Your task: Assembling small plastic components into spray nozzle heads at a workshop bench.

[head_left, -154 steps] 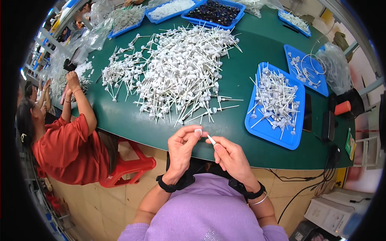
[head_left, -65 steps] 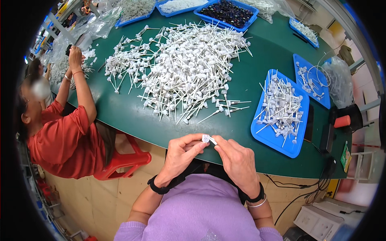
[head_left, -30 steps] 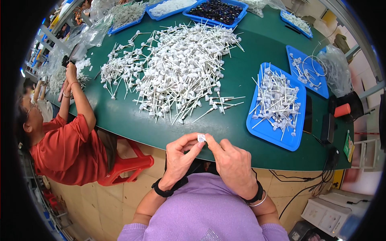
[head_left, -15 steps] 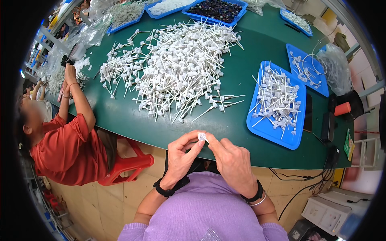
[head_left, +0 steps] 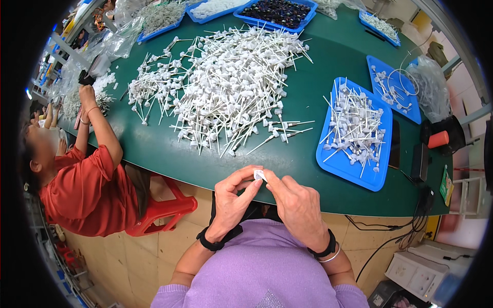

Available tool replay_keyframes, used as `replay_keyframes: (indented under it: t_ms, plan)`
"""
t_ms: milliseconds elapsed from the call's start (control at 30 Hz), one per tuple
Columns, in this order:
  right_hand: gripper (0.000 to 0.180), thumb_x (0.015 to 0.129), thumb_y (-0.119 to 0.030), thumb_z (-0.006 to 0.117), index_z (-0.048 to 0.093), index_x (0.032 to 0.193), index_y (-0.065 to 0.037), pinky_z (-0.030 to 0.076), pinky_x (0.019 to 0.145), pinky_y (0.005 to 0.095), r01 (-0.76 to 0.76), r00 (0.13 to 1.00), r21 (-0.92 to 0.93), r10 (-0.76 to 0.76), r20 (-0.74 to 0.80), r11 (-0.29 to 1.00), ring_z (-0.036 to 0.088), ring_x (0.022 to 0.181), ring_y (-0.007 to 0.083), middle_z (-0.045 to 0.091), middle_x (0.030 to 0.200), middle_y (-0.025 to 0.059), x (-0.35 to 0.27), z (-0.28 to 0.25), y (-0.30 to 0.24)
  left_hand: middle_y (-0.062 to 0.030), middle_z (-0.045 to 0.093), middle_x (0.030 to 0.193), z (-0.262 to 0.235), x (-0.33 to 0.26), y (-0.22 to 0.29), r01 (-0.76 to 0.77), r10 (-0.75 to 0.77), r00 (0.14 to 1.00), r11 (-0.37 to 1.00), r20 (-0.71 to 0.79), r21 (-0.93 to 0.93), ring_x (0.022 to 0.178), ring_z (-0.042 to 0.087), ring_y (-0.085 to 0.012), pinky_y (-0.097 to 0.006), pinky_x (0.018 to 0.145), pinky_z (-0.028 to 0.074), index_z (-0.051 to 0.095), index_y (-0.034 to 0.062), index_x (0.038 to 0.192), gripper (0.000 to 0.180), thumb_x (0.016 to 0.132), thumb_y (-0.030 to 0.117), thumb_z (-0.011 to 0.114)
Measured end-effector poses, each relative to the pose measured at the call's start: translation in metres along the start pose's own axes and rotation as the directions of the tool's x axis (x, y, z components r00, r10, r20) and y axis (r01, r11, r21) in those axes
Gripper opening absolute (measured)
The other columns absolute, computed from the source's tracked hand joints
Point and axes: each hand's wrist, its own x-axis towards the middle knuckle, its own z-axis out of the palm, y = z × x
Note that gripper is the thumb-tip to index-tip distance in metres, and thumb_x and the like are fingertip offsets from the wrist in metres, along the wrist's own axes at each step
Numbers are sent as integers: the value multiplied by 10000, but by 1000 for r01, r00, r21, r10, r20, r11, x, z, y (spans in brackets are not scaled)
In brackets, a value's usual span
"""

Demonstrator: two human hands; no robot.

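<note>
A small white plastic piece sits between my two hands, just over the table's near edge. My left hand pinches it with thumb and index finger. From the other side, my right hand closes its fingertips on the same piece; whatever else they grip is hidden. Beyond my hands a large heap of white sprayer pumps with thin tubes covers the middle of the green table. To the right, more such pumps fill a blue tray.
Another blue tray with a few pieces stands further right, beside a clear plastic bag. Along the far edge sits a blue tray of dark pieces. A co-worker in red sits at left on a red stool.
My hands stay in almost the same place, and the white piece has turned slightly between my fingers. The co-worker's hands have shifted a little.
</note>
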Motion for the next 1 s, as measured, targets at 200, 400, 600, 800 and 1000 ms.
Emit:
replay_keyframes:
  t_ms: [200,400,600,800,1000]
  plan:
    - [319,907,-72,627,611,1226,-83,481,482,398,-8,1000,2,8,5,1000,620,562,298,565,727,103,-1,2,1,-136,651,1222,0,0,0,-3,3,1000,1000,-1,10,1066,647,-164,-277,907,550,661,-43,1166,255,912,-27,644]
    - [291,907,-77,641,619,1197,-78,452,489,412,-19,1000,66,19,4,998,598,568,321,562,708,115,-1,2,2,-145,657,1199,0,1,13,-72,79,997,950,-10,305,988,660,-158,-276,846,553,693,-3,1150,251,901,16,672]
    - [229,930,-102,624,627,1156,-67,466,519,439,-5,1000,266,4,2,964,621,619,370,611,724,152,2,2,14,-99,693,1093,-4,-2,18,58,-66,998,964,22,259,971,664,-134,-264,857,523,675,4,1207,282,928,41,654]
    - [189,943,-130,622,665,1110,-50,468,550,425,-84,994,441,45,99,894,618,646,392,652,774,192,5,4,23,-79,704,1064,-4,-4,15,105,-109,994,989,31,108,1010,663,-128,-247,895,497,648,-5,1242,289,958,35,616]
    - [205,987,-159,572,668,1127,-43,450,547,380,-464,856,604,151,495,648,549,563,326,630,726,176,11,4,33,-80,711,1070,-2,-5,5,59,-59,998,996,6,60,1006,659,-117,-245,897,494,656,-17,1212,255,969,45,610]
